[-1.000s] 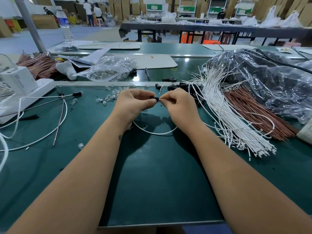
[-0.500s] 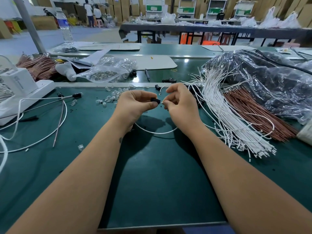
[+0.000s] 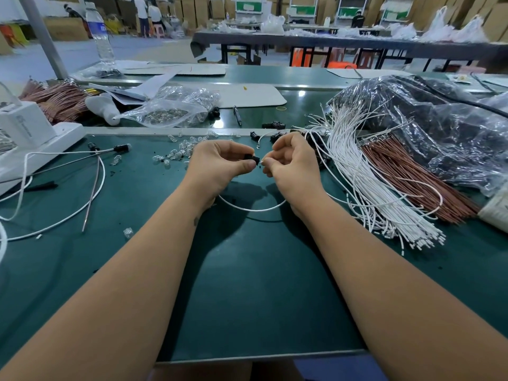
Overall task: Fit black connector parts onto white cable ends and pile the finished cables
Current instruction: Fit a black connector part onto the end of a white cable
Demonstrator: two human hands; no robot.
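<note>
While the black connector (image 3: 253, 158) sits pinched in the left hand (image 3: 220, 166) above the green table (image 3: 247, 284), the right hand (image 3: 292, 167) pinches a white cable (image 3: 251, 209) end just beside it; the cable's loop sags toward the table, right of it lies the white cable bundle (image 3: 365, 188).

A green counter (image 3: 247, 298) stretches forward to a second green counter (image 3: 302, 75) behind it, with a grey metal post (image 3: 44, 37) rising at the far left. Beyond lies a pale grey floor (image 3: 154, 50), a long dark table (image 3: 343, 46) on black legs with orange stools (image 3: 301, 56) beneath, and cardboard boxes (image 3: 66, 28) stacked along the back wall beside white shelving racks (image 3: 349, 8).
</note>
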